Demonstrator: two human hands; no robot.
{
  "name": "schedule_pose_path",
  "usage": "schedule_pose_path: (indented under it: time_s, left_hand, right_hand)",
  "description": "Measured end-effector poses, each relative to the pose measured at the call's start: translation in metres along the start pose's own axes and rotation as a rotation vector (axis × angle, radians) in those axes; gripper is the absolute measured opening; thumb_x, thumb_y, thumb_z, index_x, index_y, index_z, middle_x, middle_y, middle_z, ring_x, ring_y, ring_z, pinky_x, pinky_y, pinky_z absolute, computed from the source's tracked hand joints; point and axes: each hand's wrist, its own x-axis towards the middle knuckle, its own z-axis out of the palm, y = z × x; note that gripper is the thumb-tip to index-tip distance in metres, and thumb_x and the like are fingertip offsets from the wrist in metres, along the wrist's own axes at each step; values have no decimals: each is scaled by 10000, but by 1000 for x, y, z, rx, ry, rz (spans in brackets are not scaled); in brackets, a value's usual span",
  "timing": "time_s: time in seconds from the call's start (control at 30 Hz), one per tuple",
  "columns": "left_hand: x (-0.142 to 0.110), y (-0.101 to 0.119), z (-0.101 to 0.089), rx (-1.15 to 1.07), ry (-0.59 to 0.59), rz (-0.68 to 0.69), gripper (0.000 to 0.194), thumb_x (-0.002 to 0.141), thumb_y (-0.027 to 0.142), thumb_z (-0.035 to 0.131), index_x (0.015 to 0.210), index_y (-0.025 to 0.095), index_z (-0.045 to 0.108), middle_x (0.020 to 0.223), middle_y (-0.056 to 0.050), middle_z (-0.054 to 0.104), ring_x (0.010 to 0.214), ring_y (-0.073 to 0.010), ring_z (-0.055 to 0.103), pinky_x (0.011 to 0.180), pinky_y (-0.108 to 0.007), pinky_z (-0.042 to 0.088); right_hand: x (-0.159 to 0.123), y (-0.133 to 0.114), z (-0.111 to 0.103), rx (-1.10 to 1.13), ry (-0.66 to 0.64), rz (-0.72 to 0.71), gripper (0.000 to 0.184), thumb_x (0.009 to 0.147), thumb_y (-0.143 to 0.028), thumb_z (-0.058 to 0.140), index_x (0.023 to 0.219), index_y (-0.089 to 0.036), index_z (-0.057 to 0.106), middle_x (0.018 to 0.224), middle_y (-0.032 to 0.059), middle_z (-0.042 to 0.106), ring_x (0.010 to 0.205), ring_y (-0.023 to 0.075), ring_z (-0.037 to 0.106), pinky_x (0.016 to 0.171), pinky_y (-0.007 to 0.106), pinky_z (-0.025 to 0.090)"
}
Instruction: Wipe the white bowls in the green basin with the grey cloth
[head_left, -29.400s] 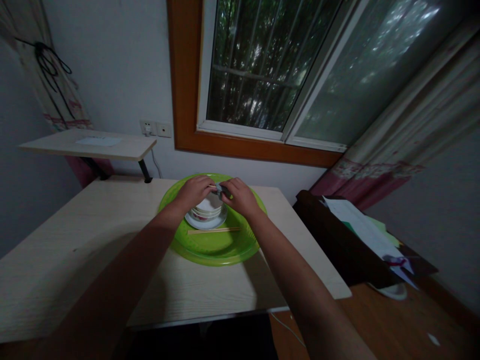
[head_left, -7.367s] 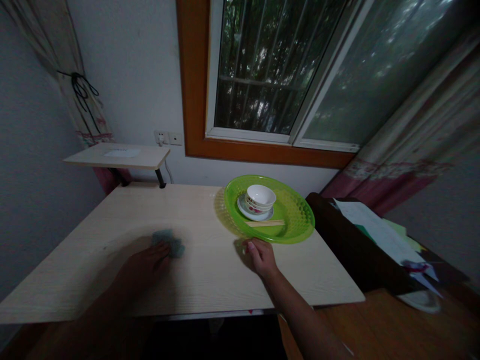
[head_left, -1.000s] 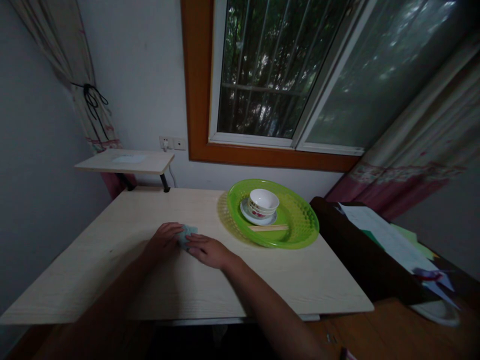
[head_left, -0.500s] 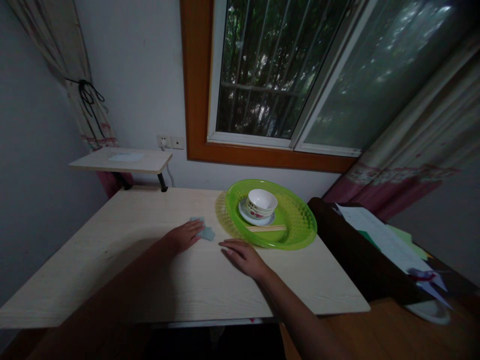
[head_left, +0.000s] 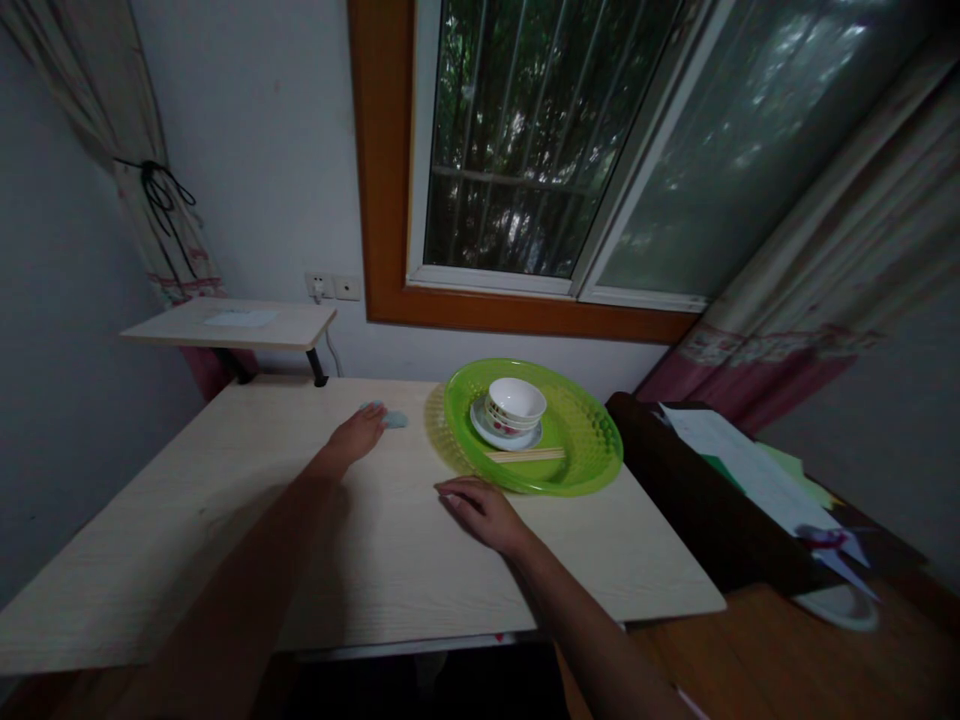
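My left hand (head_left: 358, 434) presses a light blue-green cloth (head_left: 395, 420) against the pale wooden table (head_left: 405, 560), with parts of the cloth showing past the fingers. Nearer to me, my right hand (head_left: 480, 508) rests on the tabletop beside the basket's front rim, fingers stretched out and holding nothing. The green plastic basket (head_left: 592, 470) sits at the table's right rear. Inside it, a stack of white bowls (head_left: 517, 400) stands on a white plate (head_left: 480, 423), and a few pale chopsticks (head_left: 529, 455) lie in front of them.
A small raised shelf (head_left: 232, 325) with a sheet of paper on it stands at the back left. Behind the table are wall sockets (head_left: 332, 287) and a wood-framed window (head_left: 480, 308). To the right, papers (head_left: 742, 460) lie on a dark piece of furniture.
My left hand has slid the cloth away from me and a little left across the table. My right hand stays by the basket. The view has shifted slightly.
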Motion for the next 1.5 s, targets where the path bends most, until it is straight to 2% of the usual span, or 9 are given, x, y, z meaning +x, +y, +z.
schedule_pose_path:
  time_s: [0.1, 0.27, 0.5, 0.77, 0.9, 1.07, 1.2, 1.33, 1.5]
  left_hand:
    - [-17, -25, 11, -10, -25, -82, 498, 1069, 265, 366, 1484, 178, 627, 1523, -139, 639, 1509, -245, 496, 1284, -435, 359]
    - [-66, -57, 27, -89, 5, -189, 551, 1037, 411, 409, 1443, 137, 661, 1549, -173, 617, 1534, -298, 483, 1310, -519, 314]
    - [-112, -33, 25, -343, -21, -102, 538, 1059, 465, 407, 1436, 204, 688, 1544, -117, 632, 1495, -296, 535, 1280, -519, 390]
    - [-100, 6, 9, -469, -16, 11, 546, 1013, 468, 478, 1454, 214, 674, 1617, -134, 556, 1483, -300, 535, 1239, -477, 440]
    - [-87, 7, 5, -465, -82, 38, 471, 948, 357, 517, 1336, 212, 742, 1393, -133, 705, 1270, -271, 657, 1099, -417, 540]
    - [-82, 1, 4, -360, -95, 15, 402, 816, 353, 653, 1170, 233, 803, 1106, -104, 763, 1026, -272, 676, 946, -399, 553]
    - [-81, 1, -6, -311, -148, -1, 260, 799, 354, 686, 997, 230, 801, 976, -91, 749, 958, -273, 656, 943, -415, 503]
    - [-82, 4, -20, -325, -57, -13, 118, 831, 313, 654, 852, 224, 729, 884, -65, 708, 914, -251, 625, 935, -415, 475]
    - [-87, 10, -39, -598, 114, -32, 158, 884, 367, 663, 904, 211, 659, 1086, -103, 736, 1123, -273, 656, 1046, -458, 480]
  right_hand:
    - [0, 0, 1, 4, 4, 6, 323, 1061, -455, 592, 1213, -257, 796, 1201, 97, 819, 1113, 249, 768, 1017, 427, 592]
    - [-1, -1, 2, 3, 6, 6, 317, 1059, -456, 593, 1206, -268, 801, 1202, 92, 819, 1125, 255, 763, 1037, 449, 584]
    - [5, -1, 8, -16, 34, 41, 322, 1057, -458, 583, 1200, -279, 808, 1184, 89, 824, 1113, 268, 761, 1026, 468, 579]
    - [19, -4, 41, -164, 101, 82, 224, 998, -359, 696, 1171, -266, 805, 1094, 80, 817, 1043, 271, 721, 993, 451, 531]
    - [31, 1, 55, -192, 150, 160, 296, 949, -308, 756, 1235, -233, 774, 1107, 106, 747, 1011, 258, 687, 969, 422, 545]
    - [43, 3, 58, -203, 69, 203, 79, 866, -173, 787, 931, -216, 774, 950, 69, 682, 956, 248, 651, 931, 402, 526]
    - [46, -3, 57, -109, 119, 151, 99, 848, -129, 730, 873, -222, 706, 929, 49, 679, 918, 230, 641, 872, 368, 523]
    - [46, -14, 57, 32, 259, 130, 26, 903, -255, 688, 888, -235, 685, 909, 45, 715, 869, 219, 654, 827, 353, 530]
    - [51, -34, 58, 215, 367, 97, 131, 948, -371, 664, 958, -241, 658, 1037, 76, 769, 1019, 242, 708, 968, 394, 541]
